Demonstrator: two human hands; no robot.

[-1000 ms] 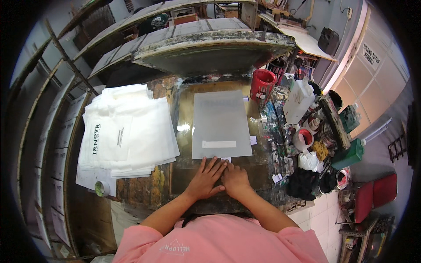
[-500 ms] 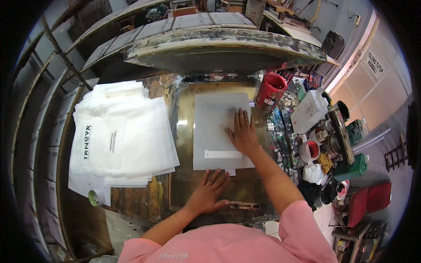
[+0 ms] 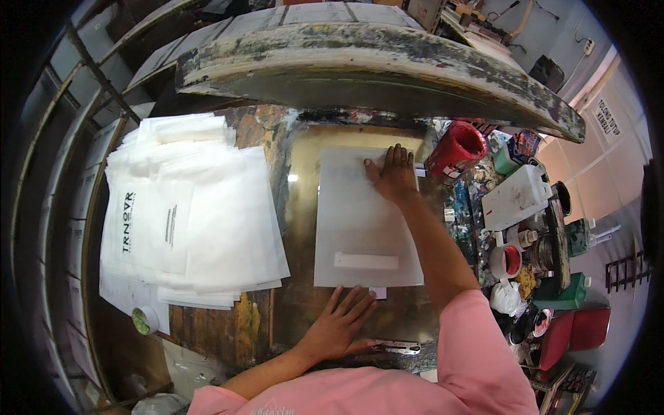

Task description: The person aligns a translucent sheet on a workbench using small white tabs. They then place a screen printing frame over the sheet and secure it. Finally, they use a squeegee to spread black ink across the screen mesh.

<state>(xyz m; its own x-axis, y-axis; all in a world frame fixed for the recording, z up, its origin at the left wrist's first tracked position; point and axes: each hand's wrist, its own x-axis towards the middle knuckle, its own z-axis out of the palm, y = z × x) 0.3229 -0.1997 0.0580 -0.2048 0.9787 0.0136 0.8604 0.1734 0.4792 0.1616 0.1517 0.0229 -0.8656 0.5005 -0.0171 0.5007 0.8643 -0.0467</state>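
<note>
At the left of the bench (image 3: pixel 220 333), a stack of white sheets (image 3: pixel 228 221) lies in uneven layers, the upper left one bearing dark print; at the near left corner, a white-and-green roll (image 3: pixel 145 321) rests on its side on a paper sheet, just beside the stack.

A glossy panel (image 3: pixel 294 235) occupies the middle of the bench; the left hand (image 3: pixel 335 326) lies palm down near the panel's near edge, fingers extended and moderately spread, grasping nothing; its fingertips are at the near edge of the translucent grey sheet (image 3: pixel 360 214), next to a small white tab (image 3: pixel 377 293); a slim metal tool (image 3: pixel 398 347) lies at the bench's near edge, by the left thumb; contact between the two cannot be determined.

The grey sheet lies flat on the panel, right of the stack and well apart from it; a white strip (image 3: pixel 366 261) shows along its near end; the right hand (image 3: pixel 394 178) is pressed flat at its far right corner, open, thumb spread outward, gripping nothing.

Beyond the far edge, a paint-stained frame (image 3: pixel 373 66) stands tilted; a red can (image 3: pixel 456 151) stands near the far right corner; a white jug (image 3: pixel 519 200) is located along the right edge.
</note>
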